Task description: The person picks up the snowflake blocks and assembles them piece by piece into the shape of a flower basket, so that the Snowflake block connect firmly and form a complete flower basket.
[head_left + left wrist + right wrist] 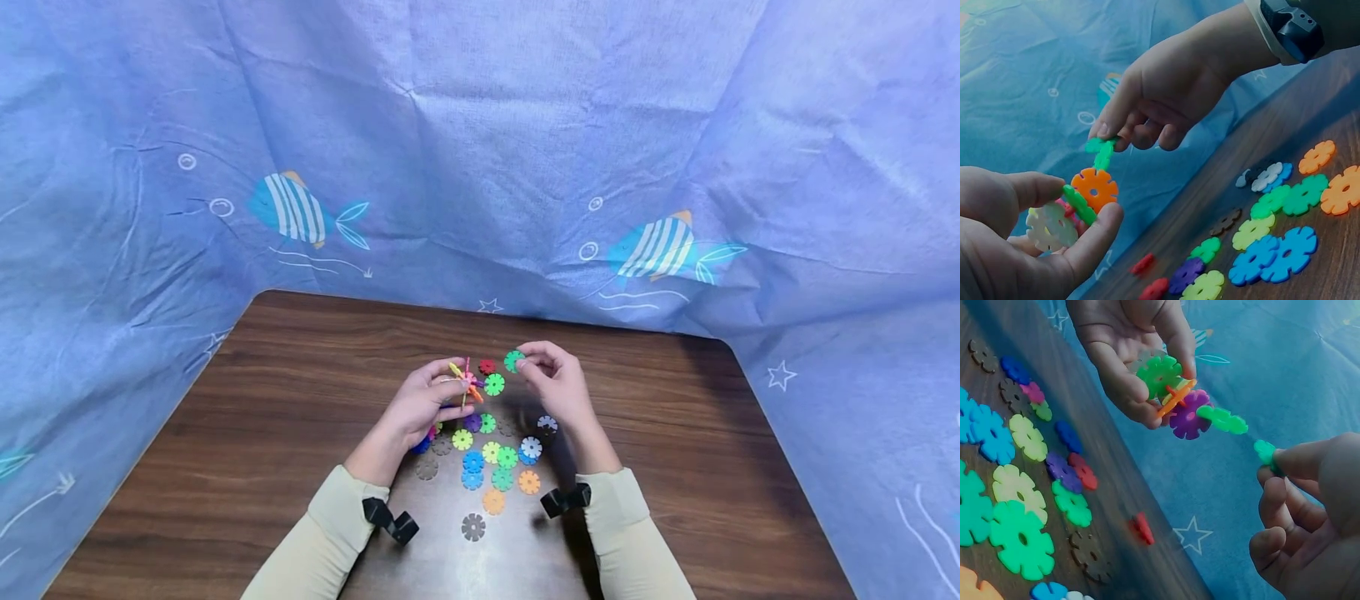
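A blue cloth [480,167] printed with striped fish hangs behind the dark wooden table [210,433]. From the left, a pale sleeve leads to the left hand [422,406], raised above the table, its fingers [1091,247] pinching a joined cluster [471,379] of slotted plastic discs set at different angles. In the right wrist view the cluster shows an orange disc [1177,399], a purple disc [1191,415] and, at its right end, a bright green disc [1222,419] jutting out from the purple one.

Below and beside the left hand, a dark blue disc [422,446] and a brown disc [427,468] lie on the table. Next come a yellow disc [462,439], two overlapping blue discs [472,480] and, nearest the person, a grey-brown disc [473,527]. A red disc [487,367] lies farther back, with two orange discs [529,482] toward the front and a white disc [531,447] partly over a blue one.

At the right, the right hand [558,387] is also raised, thumb and fingers pinching a single green disc [513,361] by its edge, near the cluster's green end but apart from it in the right wrist view.
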Action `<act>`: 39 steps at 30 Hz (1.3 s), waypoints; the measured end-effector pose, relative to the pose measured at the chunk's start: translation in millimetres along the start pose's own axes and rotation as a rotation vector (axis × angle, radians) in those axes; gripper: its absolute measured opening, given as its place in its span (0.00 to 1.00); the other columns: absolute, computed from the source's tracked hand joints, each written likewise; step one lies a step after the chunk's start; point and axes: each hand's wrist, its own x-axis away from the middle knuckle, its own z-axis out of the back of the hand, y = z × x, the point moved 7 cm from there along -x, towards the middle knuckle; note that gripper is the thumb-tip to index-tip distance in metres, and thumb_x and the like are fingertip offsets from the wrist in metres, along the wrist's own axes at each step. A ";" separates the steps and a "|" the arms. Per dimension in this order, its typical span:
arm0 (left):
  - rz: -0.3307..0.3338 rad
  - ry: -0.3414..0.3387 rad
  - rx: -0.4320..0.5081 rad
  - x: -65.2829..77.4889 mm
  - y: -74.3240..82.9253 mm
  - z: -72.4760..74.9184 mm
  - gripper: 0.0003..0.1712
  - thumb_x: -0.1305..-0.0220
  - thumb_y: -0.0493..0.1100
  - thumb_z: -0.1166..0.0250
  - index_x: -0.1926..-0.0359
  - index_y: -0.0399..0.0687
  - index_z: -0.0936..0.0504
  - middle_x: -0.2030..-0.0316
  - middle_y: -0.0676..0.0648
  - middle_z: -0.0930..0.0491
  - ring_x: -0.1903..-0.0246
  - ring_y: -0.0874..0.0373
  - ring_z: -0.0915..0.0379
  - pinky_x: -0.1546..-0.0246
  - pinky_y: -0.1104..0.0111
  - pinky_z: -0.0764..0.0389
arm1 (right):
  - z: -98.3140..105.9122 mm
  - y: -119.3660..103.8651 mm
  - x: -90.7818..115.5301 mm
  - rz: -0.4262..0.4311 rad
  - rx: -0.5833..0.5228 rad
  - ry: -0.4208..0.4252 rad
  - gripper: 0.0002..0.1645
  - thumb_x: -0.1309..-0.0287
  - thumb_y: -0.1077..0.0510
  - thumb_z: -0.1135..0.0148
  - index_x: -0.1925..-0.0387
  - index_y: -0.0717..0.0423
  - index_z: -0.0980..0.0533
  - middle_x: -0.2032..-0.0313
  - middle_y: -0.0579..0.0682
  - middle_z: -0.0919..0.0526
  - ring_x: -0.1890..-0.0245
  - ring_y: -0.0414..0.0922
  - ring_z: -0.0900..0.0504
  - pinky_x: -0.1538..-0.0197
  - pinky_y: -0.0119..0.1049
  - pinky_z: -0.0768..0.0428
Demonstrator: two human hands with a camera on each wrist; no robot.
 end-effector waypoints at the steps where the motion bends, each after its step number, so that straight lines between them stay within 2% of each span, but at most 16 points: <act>1: 0.001 -0.006 0.004 0.0 -0.3 -0.7 0.29 0.28 0.32 0.39 0.29 0.39 0.33 0.54 0.41 0.20 0.58 0.51 0.14 0.53 0.55 0.12 | -0.1 -0.2 0.5 0.011 0.004 -0.001 0.12 0.37 0.66 0.32 0.51 0.64 0.17 0.68 0.59 0.15 0.77 0.42 0.22 0.74 0.31 0.22; 7: 0.001 -0.015 0.017 2.5 0.2 0.7 0.33 0.28 0.32 0.38 0.28 0.36 0.40 0.54 0.41 0.20 0.56 0.48 0.15 0.52 0.56 0.12 | -1.8 2.8 0.0 0.051 0.031 -0.025 0.12 0.38 0.63 0.29 0.54 0.65 0.17 0.65 0.65 0.12 0.69 0.43 0.15 0.66 0.27 0.20; 13: -0.002 -0.032 -0.014 4.5 2.7 1.9 0.33 0.26 0.36 0.39 0.25 0.37 0.38 0.49 0.41 0.21 0.55 0.52 0.16 0.52 0.59 0.12 | -7.6 11.8 -2.1 0.023 0.054 -0.059 0.10 0.36 0.63 0.30 0.56 0.65 0.16 0.63 0.69 0.13 0.75 0.39 0.23 0.73 0.27 0.27; 17: 0.002 -0.035 -0.024 3.8 4.4 0.8 0.33 0.26 0.38 0.38 0.25 0.37 0.38 0.47 0.38 0.21 0.58 0.54 0.15 0.54 0.60 0.12 | -12.6 14.4 -1.9 0.006 0.081 -0.090 0.08 0.35 0.65 0.32 0.57 0.66 0.16 0.62 0.68 0.13 0.74 0.47 0.22 0.74 0.36 0.22; 21: 0.003 -0.031 -0.028 3.2 5.2 0.0 0.32 0.26 0.37 0.38 0.26 0.37 0.37 0.47 0.37 0.21 0.59 0.54 0.14 0.55 0.60 0.12 | -19.5 -3.3 4.5 0.026 0.098 -0.126 0.06 0.35 0.67 0.33 0.59 0.68 0.16 0.64 0.65 0.14 0.71 0.54 0.21 0.72 0.41 0.19; 24: 0.003 -0.033 -0.026 2.5 4.4 -0.8 0.33 0.26 0.37 0.38 0.26 0.36 0.37 0.48 0.37 0.21 0.60 0.54 0.14 0.55 0.60 0.12 | -22.8 -14.5 9.3 0.040 0.101 -0.139 0.05 0.35 0.68 0.33 0.61 0.68 0.16 0.64 0.64 0.14 0.73 0.51 0.21 0.72 0.44 0.19; 27: 0.003 -0.039 -0.019 1.9 3.6 -2.1 0.32 0.26 0.37 0.38 0.26 0.35 0.37 0.49 0.38 0.21 0.61 0.54 0.14 0.55 0.60 0.12 | -24.2 -13.5 9.7 0.049 0.110 -0.145 0.04 0.35 0.68 0.33 0.61 0.67 0.16 0.64 0.64 0.13 0.74 0.44 0.22 0.73 0.42 0.20; 33: 0.009 -0.046 -0.015 0.3 0.6 -3.4 0.32 0.27 0.36 0.38 0.27 0.34 0.37 0.51 0.38 0.19 0.62 0.54 0.13 0.55 0.60 0.12 | -25.5 -15.8 10.0 0.073 0.115 -0.161 0.05 0.35 0.68 0.33 0.62 0.68 0.15 0.67 0.61 0.14 0.75 0.37 0.25 0.72 0.29 0.25; 39: 0.006 -0.044 -0.018 -1.9 -1.3 -2.7 0.33 0.27 0.36 0.38 0.26 0.33 0.37 0.51 0.38 0.19 0.63 0.53 0.13 0.55 0.59 0.12 | -23.7 9.8 2.2 0.120 0.118 -0.145 0.05 0.36 0.68 0.33 0.62 0.68 0.15 0.66 0.65 0.13 0.71 0.35 0.21 0.68 0.26 0.22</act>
